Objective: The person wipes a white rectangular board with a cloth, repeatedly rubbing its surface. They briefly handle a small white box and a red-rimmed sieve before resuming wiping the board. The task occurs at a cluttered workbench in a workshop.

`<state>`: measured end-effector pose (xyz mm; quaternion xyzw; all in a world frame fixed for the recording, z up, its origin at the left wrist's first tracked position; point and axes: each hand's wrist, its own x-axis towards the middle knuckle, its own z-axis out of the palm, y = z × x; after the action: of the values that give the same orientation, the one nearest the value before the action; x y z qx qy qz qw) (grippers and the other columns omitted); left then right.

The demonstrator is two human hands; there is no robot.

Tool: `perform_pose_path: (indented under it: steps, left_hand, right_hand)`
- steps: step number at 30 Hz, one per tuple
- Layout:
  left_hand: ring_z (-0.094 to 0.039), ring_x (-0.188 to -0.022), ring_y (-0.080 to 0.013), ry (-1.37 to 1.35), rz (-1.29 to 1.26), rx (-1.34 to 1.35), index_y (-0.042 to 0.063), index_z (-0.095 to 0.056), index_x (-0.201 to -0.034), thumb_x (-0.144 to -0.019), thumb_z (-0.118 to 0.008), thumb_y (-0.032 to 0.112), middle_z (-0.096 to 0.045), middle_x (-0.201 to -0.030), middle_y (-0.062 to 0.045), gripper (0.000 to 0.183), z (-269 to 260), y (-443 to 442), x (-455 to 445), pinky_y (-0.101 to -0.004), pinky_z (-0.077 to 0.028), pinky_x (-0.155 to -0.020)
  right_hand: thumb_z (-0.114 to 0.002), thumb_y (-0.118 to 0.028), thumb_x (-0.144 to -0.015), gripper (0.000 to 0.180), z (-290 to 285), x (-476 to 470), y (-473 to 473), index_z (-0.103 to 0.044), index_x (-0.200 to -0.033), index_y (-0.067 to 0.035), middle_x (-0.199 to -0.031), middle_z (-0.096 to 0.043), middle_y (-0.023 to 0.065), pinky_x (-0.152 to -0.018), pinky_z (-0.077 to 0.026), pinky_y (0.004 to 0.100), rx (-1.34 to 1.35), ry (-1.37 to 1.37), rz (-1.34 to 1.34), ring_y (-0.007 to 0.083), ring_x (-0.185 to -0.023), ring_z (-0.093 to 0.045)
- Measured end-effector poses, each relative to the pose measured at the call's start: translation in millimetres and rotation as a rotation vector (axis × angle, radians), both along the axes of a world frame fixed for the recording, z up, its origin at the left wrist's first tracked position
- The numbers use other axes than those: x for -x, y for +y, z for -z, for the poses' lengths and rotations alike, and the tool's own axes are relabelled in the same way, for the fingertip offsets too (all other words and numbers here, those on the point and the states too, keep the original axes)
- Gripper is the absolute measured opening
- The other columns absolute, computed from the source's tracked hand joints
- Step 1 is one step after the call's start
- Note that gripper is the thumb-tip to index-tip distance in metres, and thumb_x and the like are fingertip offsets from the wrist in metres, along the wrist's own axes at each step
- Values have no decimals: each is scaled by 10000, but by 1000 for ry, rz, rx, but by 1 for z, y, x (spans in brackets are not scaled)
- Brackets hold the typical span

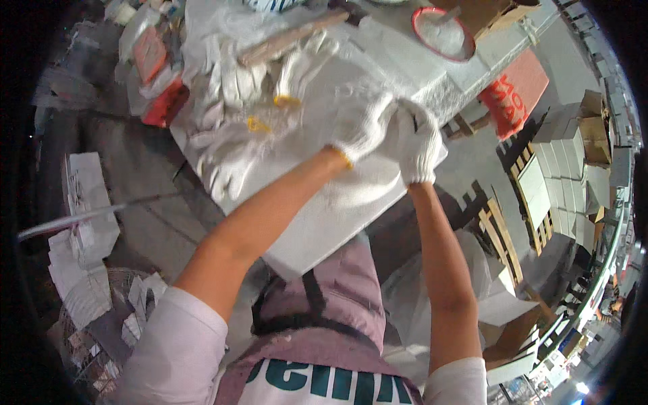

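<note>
My left hand (363, 126), in a white knit glove with a yellow cuff edge, reaches over the white tabletop (304, 238). Close to its right is my right hand (419, 139), also in a white knit glove. White material shows between and below the hands; blur hides what it is and whether the fingers grip it. A loose white glove with a yellow cuff (298, 71) lies beyond my left hand. More white gloves (228, 162) are heaped along the table's left side, and a strip of brownish material (291, 38) rests on the heap.
A red-rimmed bowl (440, 34) of white matter stands at the far right, beside an open cardboard box (493, 17). A red bag (514, 96) lies beyond the table's right edge. Further right are stacked white boxes (557, 147) and wooden pallets (501, 243). A wire basket (119, 276) stands lower left.
</note>
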<state>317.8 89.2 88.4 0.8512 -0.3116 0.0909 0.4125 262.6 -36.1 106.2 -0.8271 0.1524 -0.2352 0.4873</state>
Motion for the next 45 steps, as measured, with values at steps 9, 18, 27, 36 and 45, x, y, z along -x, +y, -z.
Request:
perform_pose_path:
  steps: [9, 18, 27, 36, 45]
  left_hand:
    - [-629, -1102, -384, 83, -91, -37, 58, -648, -1179, -889, -614, 36, -693, -1115, -176, 294, -7, 9, -7, -412, -508, -937]
    - [-632, -1124, -355, 61, -49, 80, 44, -657, -1164, -880, -625, 30, -686, -1161, -173, 286, 10, 9, -6, -419, -475, -1009]
    - [-642, -1057, -363, -131, -76, 50, 87, -654, -1177, -909, -614, 41, -689, -1092, -156, 275, -3, 13, -21, -419, -492, -934]
    - [-628, -1138, -358, -151, -102, 122, 54, -681, -1122, -899, -636, 0, -695, -1126, -170, 233, 24, 10, -4, -455, -471, -996]
    - [-668, -1003, -330, -169, -208, 125, 59, -693, -1112, -910, -635, 44, -707, -1042, -153, 210, -13, 16, 14, -421, -521, -896]
  right_hand:
    - [-659, -132, -893, 190, -8, -13, 8, -732, -1040, -37, -1002, -725, 161, -915, -497, 391, 71, 9, -90, 324, -969, -680]
    - [-641, -154, -906, 228, 5, -6, 6, -731, -1073, -28, -978, -724, 178, -923, -499, 398, -24, 66, -115, 345, -978, -677]
    - [-586, -96, -929, 234, 28, -11, -2, -711, -1102, -1, -1068, -723, 178, -922, -499, 371, 205, -129, -139, 277, -1012, -684]
    - [-635, -87, -894, 227, 17, -5, 1, -722, -1094, -23, -1075, -731, 148, -922, -500, 361, 66, -48, -134, 279, -1016, -680]
    - [-600, -61, -921, 243, 23, -13, -4, -714, -1131, -20, -1089, -733, 117, -942, -500, 327, -136, 19, -148, 213, -1036, -677]
